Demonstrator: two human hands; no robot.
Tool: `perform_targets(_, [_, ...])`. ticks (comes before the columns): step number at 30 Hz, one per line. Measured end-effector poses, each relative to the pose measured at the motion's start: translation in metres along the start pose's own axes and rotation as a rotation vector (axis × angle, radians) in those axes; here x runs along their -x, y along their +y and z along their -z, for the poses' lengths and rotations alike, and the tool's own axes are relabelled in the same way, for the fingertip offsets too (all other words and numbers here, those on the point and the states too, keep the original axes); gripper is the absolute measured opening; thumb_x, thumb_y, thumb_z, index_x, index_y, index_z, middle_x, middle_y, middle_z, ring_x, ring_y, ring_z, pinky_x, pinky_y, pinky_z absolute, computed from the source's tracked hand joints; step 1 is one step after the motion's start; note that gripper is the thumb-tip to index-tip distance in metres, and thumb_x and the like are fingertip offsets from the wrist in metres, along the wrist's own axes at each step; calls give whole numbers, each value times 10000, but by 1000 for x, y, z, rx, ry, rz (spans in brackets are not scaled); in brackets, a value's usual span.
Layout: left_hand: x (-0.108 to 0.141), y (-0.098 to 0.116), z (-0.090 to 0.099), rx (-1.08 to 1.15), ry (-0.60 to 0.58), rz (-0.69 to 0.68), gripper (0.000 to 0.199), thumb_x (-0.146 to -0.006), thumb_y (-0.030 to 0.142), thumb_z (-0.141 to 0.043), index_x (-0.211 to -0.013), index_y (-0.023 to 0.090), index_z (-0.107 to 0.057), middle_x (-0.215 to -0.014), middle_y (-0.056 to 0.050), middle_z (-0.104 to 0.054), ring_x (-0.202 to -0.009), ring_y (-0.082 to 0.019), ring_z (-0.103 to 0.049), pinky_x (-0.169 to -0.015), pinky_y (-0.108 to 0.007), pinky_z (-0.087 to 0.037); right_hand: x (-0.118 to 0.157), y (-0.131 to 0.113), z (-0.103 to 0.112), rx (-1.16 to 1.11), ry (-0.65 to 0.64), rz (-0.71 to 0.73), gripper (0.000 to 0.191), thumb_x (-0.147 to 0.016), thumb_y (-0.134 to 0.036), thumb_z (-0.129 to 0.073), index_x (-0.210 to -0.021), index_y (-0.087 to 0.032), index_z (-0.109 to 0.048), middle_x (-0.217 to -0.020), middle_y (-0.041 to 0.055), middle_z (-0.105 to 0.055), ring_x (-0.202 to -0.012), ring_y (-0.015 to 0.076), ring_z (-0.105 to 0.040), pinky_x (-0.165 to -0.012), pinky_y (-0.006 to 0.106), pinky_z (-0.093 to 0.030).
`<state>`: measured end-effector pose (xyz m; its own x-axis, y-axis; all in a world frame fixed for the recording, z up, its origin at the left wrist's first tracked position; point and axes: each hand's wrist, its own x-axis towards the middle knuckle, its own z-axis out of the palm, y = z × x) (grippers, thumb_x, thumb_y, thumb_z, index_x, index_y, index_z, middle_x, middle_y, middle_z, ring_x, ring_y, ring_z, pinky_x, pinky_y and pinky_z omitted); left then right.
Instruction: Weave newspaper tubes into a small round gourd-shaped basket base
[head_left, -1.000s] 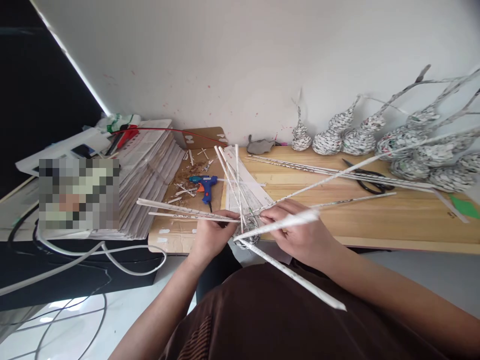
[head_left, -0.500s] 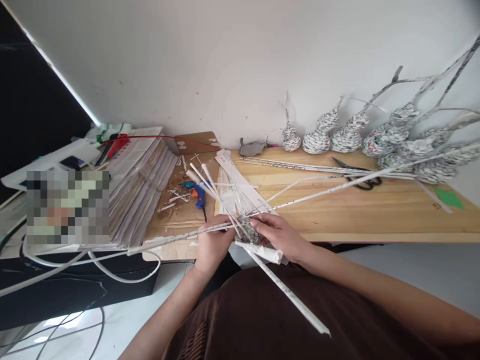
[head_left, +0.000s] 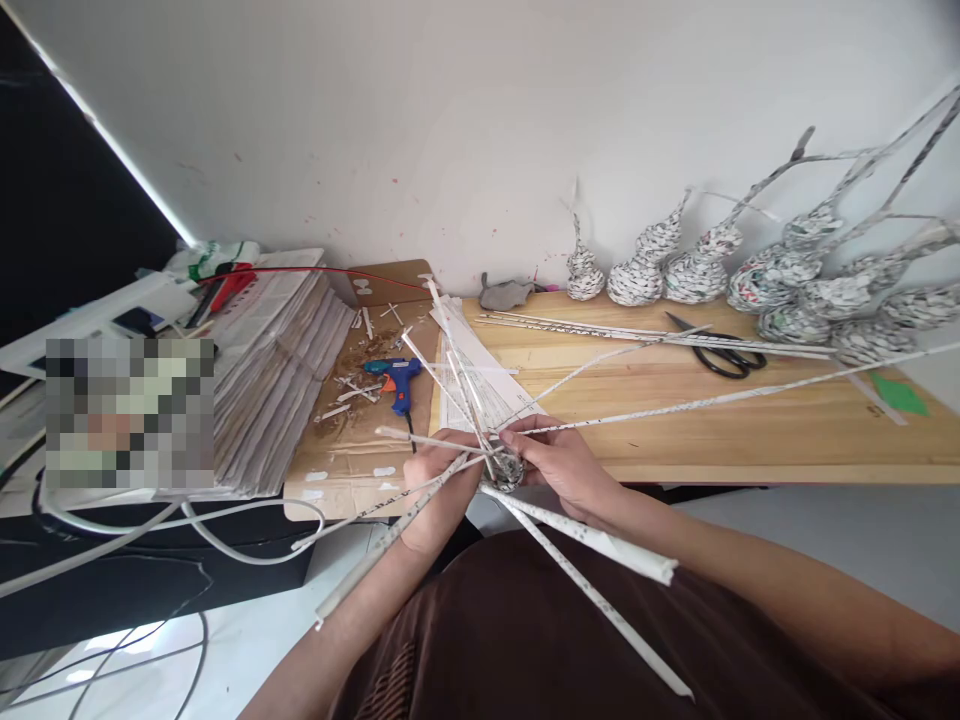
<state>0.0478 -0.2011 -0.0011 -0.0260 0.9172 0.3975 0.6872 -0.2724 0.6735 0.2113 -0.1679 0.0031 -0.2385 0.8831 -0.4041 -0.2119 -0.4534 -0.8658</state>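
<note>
Squarely at the front edge of a wooden tabletop (head_left: 780,440), I work a small woven paper piece (head_left: 506,472) between my two hands, with a stretch of pale wood between my right hand (head_left: 559,462) and the black scissors (head_left: 739,360) farther back; on the left, room is tighter, with a cardboard sheet (head_left: 330,457), a blue glue gun (head_left: 405,380) and a tall stack of newspapers (head_left: 292,365) near my left hand (head_left: 441,492), while a row of woven paper gourds (head_left: 694,278) lines the wall at the back right. The piece is a compact, rounded cup of grey-and-white printed paper, and from it white paper sticks (head_left: 592,593) fan out in all directions, two of them pointing down across my brown shirt and one long strand running right over the wood. My left hand is clamped around the piece's left side, thumb side up, with sticks crossing over its back; my right thumb and forefinger are pressed together at the upper right rim, though I cannot tell exactly which strand they pinch, and both forearms reach inward from the lower corners, wrists bent toward each other
</note>
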Motion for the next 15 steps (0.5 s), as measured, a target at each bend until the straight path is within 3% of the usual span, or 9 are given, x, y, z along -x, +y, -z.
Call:
perform_targets(11, [3,-1,1,53,-13,67,104,-840,248,-655,-795,209,-740,-862,-68,-763,-825,-224,-712,-757,-301,-531,-8,7,5,145,-31,166,232,-646,-299,-802,-747,-168,-639,-639,-1,-659,-569,135,-588,-517,252,-452])
perform_targets(15, [4,-7,-2,144,-67,155,137,-840,253,-655,-925,212,-755,-923,-60,-771,-829,-214,-720,-778,-311,-544,-7,5,5,189,-2,171,165,-658,-260,-751,-715,-167,-626,-581,-21,-617,-512,113,-529,-485,235,-396])
